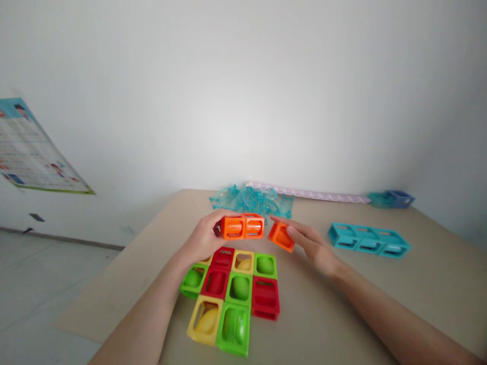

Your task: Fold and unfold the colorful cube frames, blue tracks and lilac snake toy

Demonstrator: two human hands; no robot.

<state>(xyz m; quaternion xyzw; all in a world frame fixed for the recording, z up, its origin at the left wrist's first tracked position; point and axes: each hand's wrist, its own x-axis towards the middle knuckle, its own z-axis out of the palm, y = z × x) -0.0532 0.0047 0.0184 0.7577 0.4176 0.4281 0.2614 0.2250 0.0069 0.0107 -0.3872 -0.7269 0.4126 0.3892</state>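
Note:
Two joined orange cube blocks point(243, 227) are gripped by my left hand point(202, 234), which closes round their left end above the table. My right hand point(312, 245) pinches a single orange cube block point(282, 236), tilted, with a small gap between it and the joined pair. Below my left hand lies a flat group of red, yellow and green cube blocks point(239, 287), set side by side in rows. Rounded pieces show inside several of their open frames.
On the right of the table point(304, 314) lies a row of three teal cube blocks point(369, 240). A heap of translucent teal pieces point(251, 199) sits behind my hands. Along the wall runs a lilac patterned strip point(308, 193), with a dark blue block point(399, 198) at its right end.

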